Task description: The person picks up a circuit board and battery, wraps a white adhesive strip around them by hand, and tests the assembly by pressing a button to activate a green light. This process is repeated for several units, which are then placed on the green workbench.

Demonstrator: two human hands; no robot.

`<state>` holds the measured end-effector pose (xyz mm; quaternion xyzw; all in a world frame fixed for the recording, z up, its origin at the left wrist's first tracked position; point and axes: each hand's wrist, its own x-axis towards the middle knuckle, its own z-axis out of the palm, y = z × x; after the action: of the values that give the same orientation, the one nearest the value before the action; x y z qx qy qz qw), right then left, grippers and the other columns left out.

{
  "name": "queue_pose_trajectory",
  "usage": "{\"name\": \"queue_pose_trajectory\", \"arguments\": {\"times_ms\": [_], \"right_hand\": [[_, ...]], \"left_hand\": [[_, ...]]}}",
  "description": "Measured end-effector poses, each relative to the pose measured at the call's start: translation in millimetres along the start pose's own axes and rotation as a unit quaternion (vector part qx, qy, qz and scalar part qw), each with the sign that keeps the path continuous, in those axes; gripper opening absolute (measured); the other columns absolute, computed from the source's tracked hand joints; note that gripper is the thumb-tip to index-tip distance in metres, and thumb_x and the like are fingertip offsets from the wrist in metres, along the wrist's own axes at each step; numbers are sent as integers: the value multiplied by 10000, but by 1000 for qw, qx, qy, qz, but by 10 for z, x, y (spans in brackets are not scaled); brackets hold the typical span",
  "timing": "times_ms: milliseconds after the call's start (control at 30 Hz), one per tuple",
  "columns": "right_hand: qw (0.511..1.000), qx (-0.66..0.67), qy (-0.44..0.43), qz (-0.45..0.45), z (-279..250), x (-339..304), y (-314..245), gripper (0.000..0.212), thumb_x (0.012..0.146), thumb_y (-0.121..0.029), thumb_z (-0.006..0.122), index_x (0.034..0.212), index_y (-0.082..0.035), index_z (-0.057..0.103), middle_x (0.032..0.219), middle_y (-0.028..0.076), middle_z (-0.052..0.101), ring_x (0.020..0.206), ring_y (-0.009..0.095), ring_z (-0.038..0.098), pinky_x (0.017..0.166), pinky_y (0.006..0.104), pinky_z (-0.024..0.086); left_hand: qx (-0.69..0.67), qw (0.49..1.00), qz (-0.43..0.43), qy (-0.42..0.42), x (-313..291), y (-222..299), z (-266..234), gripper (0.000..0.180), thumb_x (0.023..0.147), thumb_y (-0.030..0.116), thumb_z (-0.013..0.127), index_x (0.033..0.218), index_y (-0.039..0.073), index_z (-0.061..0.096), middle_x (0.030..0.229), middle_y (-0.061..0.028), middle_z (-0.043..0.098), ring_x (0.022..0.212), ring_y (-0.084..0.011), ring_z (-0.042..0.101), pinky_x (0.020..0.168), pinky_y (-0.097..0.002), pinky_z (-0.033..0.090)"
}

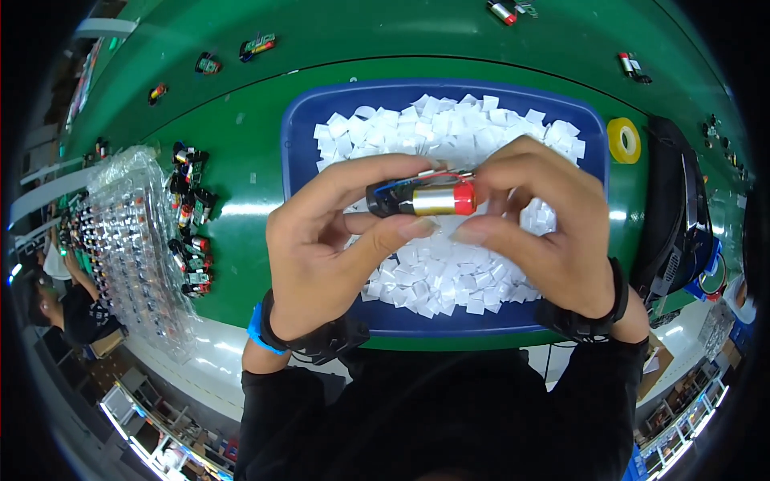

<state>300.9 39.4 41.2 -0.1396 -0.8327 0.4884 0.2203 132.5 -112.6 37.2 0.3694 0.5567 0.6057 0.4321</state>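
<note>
Above the tray, my left hand (pixel 321 232) grips a small battery assembly (pixel 437 200) between thumb and fingers. It has a silver-gold cylindrical cell with a red end, a black part at its left, and thin red and blue wires along the top. The assembly lies roughly level. My right hand (pixel 553 216) is curled at the red end, thumb below and index finger above, closed around that end. Its exact fingertip contact is partly hidden. Beneath both hands, a blue tray (pixel 589 112) holds many small white paper-like squares (pixel 433 120).
Clear plastic trays (pixel 132 240) filled with small parts stand at left, beside a pile of similar assemblies (pixel 191 216). More assemblies (pixel 258 46) lie along the far green table (pixel 385 48). At right are a yellow tape roll (pixel 624 140) and a black bag (pixel 666 200).
</note>
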Motion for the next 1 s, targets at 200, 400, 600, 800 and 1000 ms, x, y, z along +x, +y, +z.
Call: {"name": "queue_pose_trajectory", "arguments": {"times_ms": [200,400,600,800,1000], "right_hand": [[995,94,38,0,119,-45,-13,251,798,-45,809,1019,22,712,874,99,673,677,99,621,562,205,465],[983,167,26,69,155,-92,-76,222,807,-36,807,1002,26,721,845,91,674,616,88,615,522,204,451],[965,235,65,94,188,-114,-35,211,792,-69,833,932,25,705,824,83,670,575,47,589,430,195,416],[996,49,64,-30,89,-21,-37,252,738,-128,883,898,-26,716,822,53,664,561,69,587,435,205,430],[978,-69,74,-185,94,-19,12,252,714,-47,805,961,-74,766,781,27,621,553,97,554,446,199,432]], "left_hand": [[109,991,68,34,-25,6,60,449,787,-20,799,1212,-46,657,1106,-167,703,949,-182,690,776,-273,591],[249,954,164,28,-3,-12,70,416,734,6,831,1127,-33,700,1001,-139,733,882,-193,677,745,-288,539],[273,942,196,18,11,3,84,355,762,-24,793,1101,-43,690,997,-144,731,922,-232,680,797,-311,539],[6,1000,26,-15,-54,-32,45,341,882,14,727,1186,-75,599,1096,-188,681,989,-219,677,847,-319,560],[-159,973,-135,-103,8,99,-39,295,956,58,626,1196,-100,558,1106,-201,625,895,-242,693,752,-383,631]]}}
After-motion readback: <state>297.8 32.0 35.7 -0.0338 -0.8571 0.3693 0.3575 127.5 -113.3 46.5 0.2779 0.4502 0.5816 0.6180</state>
